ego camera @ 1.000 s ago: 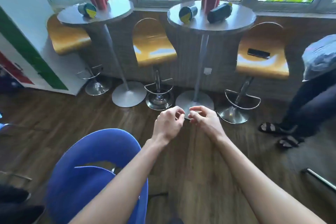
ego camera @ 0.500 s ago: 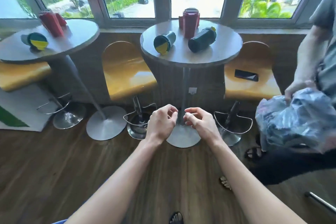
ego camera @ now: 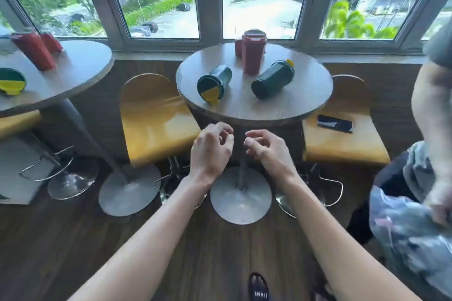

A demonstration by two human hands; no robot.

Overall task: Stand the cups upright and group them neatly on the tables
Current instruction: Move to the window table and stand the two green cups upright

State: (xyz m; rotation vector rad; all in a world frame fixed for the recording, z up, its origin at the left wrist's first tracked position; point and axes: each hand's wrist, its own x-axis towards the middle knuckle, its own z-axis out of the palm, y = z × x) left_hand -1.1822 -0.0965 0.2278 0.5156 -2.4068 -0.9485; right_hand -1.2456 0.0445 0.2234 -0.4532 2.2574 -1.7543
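Fallen green cups [ego camera: 214, 84] lie beyond both hands' loosely curled fingers [ego camera: 226, 133] (holding nothing).

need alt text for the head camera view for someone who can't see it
Two bare hands, the left hand and the right hand, are held empty and loosely curled in front of a round table by a window. On it two dark green cups lie on their sides and a red cup stands upright. Yellow stools flank the table.
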